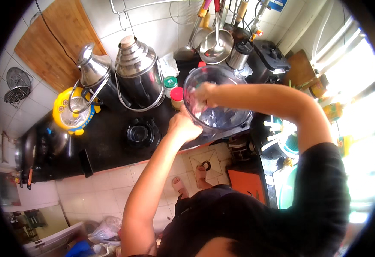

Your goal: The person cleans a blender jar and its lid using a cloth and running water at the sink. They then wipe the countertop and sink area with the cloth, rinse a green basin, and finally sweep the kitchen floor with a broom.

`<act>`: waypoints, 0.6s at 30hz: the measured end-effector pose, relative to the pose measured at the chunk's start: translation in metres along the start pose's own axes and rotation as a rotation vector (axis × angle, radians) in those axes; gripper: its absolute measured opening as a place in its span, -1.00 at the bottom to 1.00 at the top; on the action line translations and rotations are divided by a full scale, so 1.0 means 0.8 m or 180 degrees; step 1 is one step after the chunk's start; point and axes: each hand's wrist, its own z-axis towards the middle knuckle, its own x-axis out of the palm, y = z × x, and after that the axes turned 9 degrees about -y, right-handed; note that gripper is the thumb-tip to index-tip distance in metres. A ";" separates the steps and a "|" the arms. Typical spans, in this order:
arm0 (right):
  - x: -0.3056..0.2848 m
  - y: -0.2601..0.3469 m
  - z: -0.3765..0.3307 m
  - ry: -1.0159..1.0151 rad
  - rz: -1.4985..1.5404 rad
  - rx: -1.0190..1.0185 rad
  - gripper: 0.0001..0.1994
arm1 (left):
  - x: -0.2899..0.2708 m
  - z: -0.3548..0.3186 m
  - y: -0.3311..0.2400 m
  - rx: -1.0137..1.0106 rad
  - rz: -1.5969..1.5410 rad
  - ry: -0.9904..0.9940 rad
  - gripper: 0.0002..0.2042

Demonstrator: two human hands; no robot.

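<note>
While the left hand (pixel 185 127) grips it, the clear bowl (pixel 214 74) opens upward.

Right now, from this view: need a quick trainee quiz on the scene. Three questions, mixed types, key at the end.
1. Which hand reaches inside the clear bowl?
2. True or false: the green-lidded jar stands to the left of the clear bowl.
3. What does the left hand touch?
A) the wooden board
B) the clear bowl
C) a ladle

Key:
1. The right hand
2. True
3. B
</note>
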 end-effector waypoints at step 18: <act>-0.107 -0.043 -0.122 0.0181 -0.1597 -0.3104 -0.65 | 0.001 -0.001 -0.020 -0.0197 -0.1210 0.0323 -0.71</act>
